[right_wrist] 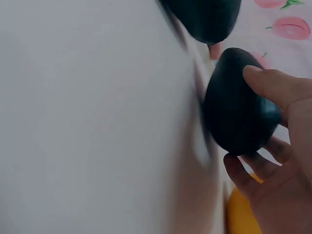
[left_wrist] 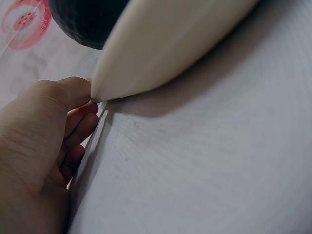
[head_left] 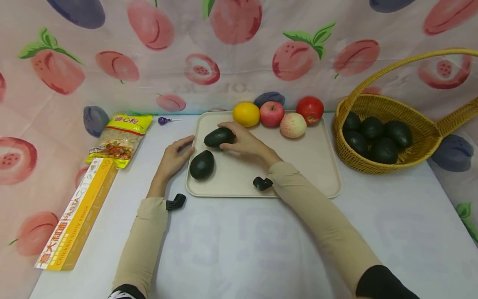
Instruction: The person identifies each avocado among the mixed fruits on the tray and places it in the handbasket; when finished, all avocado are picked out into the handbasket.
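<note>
From the head, the right hand [head_left: 247, 143] pinches an avocado [head_left: 217, 138]; another avocado [head_left: 202, 165] sits left of that grip. At the left wrist, the left hand [left_wrist: 35, 141], loose, touches the tray [left_wrist: 165, 53], maybe to steady it. At the right wrist, fingers [right_wrist: 241, 178] hug the fat end, probably against slipping.

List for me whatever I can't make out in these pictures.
Basket: head view; right edge cuts off its handle, avocados hide part of its floor.
Lollipop: head view; any print is too small to read.
Tray avocado: left wrist view; cut by the top edge, partly behind the tray.
Lemon: right wrist view; cut by the bottom edge, partly behind the right hand.
</note>
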{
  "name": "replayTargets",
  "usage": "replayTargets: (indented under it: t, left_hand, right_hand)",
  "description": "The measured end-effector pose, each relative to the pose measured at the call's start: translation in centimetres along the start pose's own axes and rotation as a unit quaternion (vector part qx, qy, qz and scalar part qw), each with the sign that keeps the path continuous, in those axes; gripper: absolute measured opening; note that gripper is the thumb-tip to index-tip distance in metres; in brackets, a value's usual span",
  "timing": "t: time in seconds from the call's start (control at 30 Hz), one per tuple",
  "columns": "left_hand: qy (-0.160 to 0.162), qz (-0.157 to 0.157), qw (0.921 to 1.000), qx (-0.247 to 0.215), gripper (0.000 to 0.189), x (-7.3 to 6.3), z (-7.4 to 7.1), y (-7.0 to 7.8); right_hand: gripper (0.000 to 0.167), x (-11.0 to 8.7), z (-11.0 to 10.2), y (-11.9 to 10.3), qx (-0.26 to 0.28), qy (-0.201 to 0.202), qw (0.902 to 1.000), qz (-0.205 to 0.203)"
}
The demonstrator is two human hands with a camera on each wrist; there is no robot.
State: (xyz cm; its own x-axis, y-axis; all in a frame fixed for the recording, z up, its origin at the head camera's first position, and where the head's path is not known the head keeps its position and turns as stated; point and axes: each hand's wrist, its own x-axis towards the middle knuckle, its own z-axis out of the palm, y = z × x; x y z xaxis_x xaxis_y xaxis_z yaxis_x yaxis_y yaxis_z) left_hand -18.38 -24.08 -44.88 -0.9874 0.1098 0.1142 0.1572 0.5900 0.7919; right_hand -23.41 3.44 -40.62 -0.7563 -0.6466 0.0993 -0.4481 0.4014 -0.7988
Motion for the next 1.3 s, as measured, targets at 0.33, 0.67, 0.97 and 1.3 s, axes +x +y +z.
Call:
replayTargets:
  t: [0.33,0.67,0.97,1.3]
  left_hand:
    - [-0.001,0.006,1.0000,0.005,0.044,0.1,0.1,0.0]
    - [0.005,0.003,1.0000,0.000,0.043,0.0,0.0,0.0]
    - [0.004,0.003,0.9999,-0.009,0.043,0.1,0.0,0.1]
    - [-0.001,0.005,1.0000,0.004,0.044,0.2,0.0,-0.2]
  right_hand:
    - [0.062,-0.4,0.3,0.2,0.012,0.033,0.9993,0.012]
    - [0.062,-3.0,-1.8,-0.5,0.029,0.075,0.9965,0.023]
    - [0.063,-5.6,-4.3,-1.0,0.029,0.124,0.9918,0.009]
    - [0.059,-8.9,-7.6,-3.1,0.046,0.171,0.9840,0.020]
